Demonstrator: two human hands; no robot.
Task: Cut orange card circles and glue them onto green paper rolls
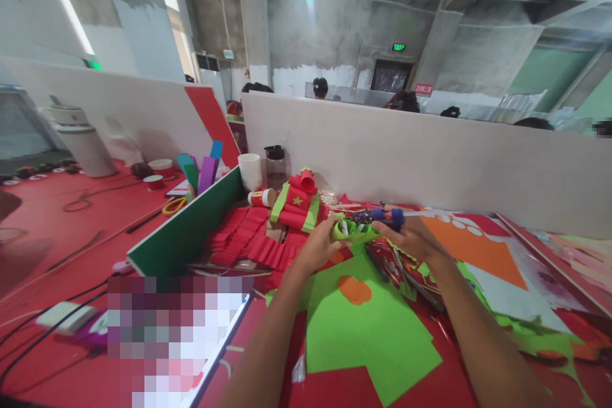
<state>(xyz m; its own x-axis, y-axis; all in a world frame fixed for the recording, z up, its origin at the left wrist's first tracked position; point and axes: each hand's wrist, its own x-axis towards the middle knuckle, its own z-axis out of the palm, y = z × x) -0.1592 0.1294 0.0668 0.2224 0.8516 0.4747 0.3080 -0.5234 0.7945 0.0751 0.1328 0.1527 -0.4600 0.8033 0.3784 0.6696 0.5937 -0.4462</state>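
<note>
Curled green paper [356, 231] forms a loop held above the middle of the table. My left hand [326, 243] is closed on its left end, thumb and fingers pinching it. At its right end, the fingers of my right hand [412, 241] are closed on the paper too. A blue glue gun [393, 218] shows just beyond my right hand; whether the hand touches it, I cannot tell. Below my hands lies a large green paper sheet [368, 331] with an orange paper cutout [354, 290] on it. Scissors [421, 287] appear to lie among green scraps under my right wrist.
Folded red paper strips [246, 236] and a red-and-green paper piece with a star [297, 203] stand left of my hands. A green divider [191, 229], a white cup [250, 171], a phone-like screen [210, 344] and orange paper [473, 248] surround the work area. White partitions [406, 159] rise behind.
</note>
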